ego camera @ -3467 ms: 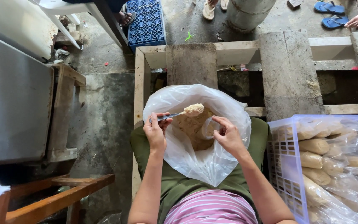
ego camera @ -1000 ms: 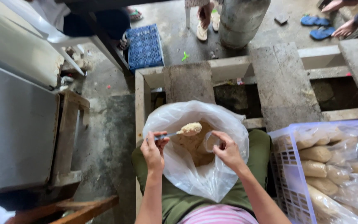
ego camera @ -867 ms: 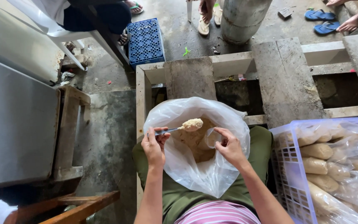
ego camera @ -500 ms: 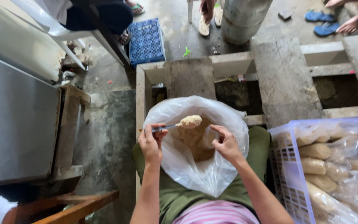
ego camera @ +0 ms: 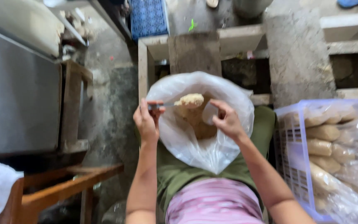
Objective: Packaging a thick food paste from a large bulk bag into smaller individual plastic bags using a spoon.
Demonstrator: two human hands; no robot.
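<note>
Currently a metal spoon (ego camera: 168, 104) heaped with beige crumbly paste is gripped by the left hand (ego camera: 146, 121) over the open clear plastic bag (ego camera: 199, 124) on the lap; a small, seemingly clear pouch (ego camera: 209, 117) is pinched by the right hand (ego camera: 228, 120).

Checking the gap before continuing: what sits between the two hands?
In the head view, a spoon heaped with beige crumbly stuff, held by the left hand over the open plastic bag; right hand pinches a small clear bag.

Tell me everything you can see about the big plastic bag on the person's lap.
The plastic bag is large, thin and translucent white, crumpled, its mouth wide open upward. It rests on the lap, on green cloth. Inside lies pale tan, crumbly stuff. The right hand holds its inner right rim; the left hand, at its left edge, holds a spoon heaped with the same stuff over the opening.
</note>
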